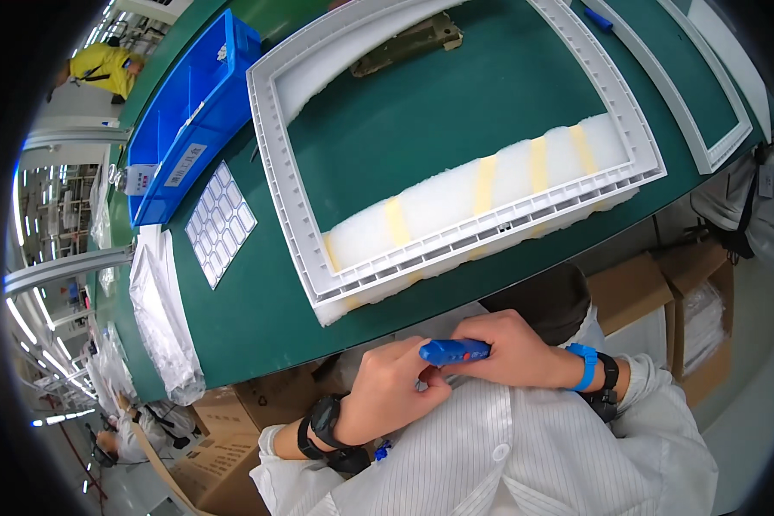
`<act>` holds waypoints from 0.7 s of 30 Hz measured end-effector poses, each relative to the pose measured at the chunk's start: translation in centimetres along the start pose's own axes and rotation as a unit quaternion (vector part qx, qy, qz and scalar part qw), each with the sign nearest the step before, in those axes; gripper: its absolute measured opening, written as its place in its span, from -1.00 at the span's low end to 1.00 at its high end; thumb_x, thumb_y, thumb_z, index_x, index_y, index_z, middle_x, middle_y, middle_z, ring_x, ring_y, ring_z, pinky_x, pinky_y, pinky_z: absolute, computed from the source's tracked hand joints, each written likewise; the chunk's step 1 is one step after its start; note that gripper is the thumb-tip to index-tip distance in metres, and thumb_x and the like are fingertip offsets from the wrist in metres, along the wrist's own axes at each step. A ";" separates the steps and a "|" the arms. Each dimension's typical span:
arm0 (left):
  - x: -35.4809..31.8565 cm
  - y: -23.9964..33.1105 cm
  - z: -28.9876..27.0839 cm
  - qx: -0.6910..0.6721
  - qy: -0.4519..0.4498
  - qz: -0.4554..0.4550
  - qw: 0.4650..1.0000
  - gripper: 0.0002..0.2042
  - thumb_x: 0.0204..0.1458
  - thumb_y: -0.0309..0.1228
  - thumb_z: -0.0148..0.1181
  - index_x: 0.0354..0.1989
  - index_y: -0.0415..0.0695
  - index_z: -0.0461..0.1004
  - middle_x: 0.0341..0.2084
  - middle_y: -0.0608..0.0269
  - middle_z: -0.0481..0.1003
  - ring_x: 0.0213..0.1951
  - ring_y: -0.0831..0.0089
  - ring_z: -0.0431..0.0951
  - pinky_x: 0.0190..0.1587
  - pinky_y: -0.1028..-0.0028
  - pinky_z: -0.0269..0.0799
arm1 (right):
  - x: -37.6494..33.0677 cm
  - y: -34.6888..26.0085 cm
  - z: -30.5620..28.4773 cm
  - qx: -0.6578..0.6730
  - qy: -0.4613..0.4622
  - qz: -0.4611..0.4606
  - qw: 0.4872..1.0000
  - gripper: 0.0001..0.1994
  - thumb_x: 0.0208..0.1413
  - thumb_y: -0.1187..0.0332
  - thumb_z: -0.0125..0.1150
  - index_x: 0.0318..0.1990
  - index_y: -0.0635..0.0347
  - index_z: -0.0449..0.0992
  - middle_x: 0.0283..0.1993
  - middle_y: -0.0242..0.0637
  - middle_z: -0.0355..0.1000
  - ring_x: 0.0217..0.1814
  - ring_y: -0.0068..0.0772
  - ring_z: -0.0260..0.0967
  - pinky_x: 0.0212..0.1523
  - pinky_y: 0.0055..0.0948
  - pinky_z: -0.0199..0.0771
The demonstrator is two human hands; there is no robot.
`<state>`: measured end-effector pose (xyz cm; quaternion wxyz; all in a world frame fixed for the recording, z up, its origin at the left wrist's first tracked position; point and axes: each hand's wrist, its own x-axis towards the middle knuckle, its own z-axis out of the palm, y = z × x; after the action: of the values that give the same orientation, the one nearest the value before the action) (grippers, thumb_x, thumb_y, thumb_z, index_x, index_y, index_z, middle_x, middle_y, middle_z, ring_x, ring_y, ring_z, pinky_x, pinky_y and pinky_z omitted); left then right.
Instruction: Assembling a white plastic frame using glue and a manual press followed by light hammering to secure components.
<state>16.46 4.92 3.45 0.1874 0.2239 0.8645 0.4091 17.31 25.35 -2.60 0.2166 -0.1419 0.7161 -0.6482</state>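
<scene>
One blue handheld tool (pixel 451 351): sat before the striped white coat (pixel 464 447), just off the green tabletop (pixel 267 318).
Right hand (pixel 512 348): pinched the tool's right end between its fingers.
Left hand (pixel 391 383): curled at the left end; whether it pinched, I couldn't tell.
White rectangular plastic frame (pixel 482 228): lay over white foam (pixel 443 191) banded with yellow tape (pixel 484 182).

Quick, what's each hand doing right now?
Left hand: fingers curled beside the blue tool's end; whether it grips anything cannot be told.
Right hand: closed, holding the blue tool.
</scene>
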 end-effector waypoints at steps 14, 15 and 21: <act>-0.9 1.1 0.3 -0.015 -0.046 0.048 0.998 -0.81 -0.31 -0.56 0.36 -0.50 -0.20 0.46 -0.50 0.18 0.50 -0.50 0.18 0.51 -0.44 0.40 0.45 | -0.3 0.0 -1.9 0.055 -0.130 -0.070 0.987 -0.84 -0.04 0.41 0.40 -0.27 0.16 0.60 -0.37 -0.22 0.52 -0.35 -0.12 0.49 -0.33 -0.34 0.45; -1.2 1.3 0.5 -0.012 -0.032 0.091 0.995 -0.79 -0.32 -0.54 0.40 -0.50 -0.19 0.46 -0.48 0.18 0.50 -0.48 0.18 0.52 -0.43 0.37 0.46 | -0.4 -0.1 -2.0 0.072 -0.155 -0.081 0.982 -0.83 -0.04 0.43 0.39 -0.26 0.16 0.59 -0.36 -0.23 0.53 -0.33 -0.13 0.49 -0.32 -0.34 0.45; -1.9 1.9 1.1 -0.015 -0.054 0.126 0.990 -0.78 -0.27 -0.51 0.45 -0.48 -0.17 0.49 -0.46 0.18 0.52 -0.47 0.21 0.54 -0.41 0.36 0.48 | -1.1 0.7 -2.4 0.107 -0.202 -0.114 0.967 -0.83 -0.05 0.50 0.34 -0.24 0.20 0.59 -0.31 -0.23 0.55 -0.29 -0.13 0.50 -0.27 -0.34 0.47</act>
<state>19.05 5.63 4.56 0.1840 0.3503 0.8116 0.4299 17.10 28.03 -2.97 0.2954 -0.3265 0.5629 -0.6995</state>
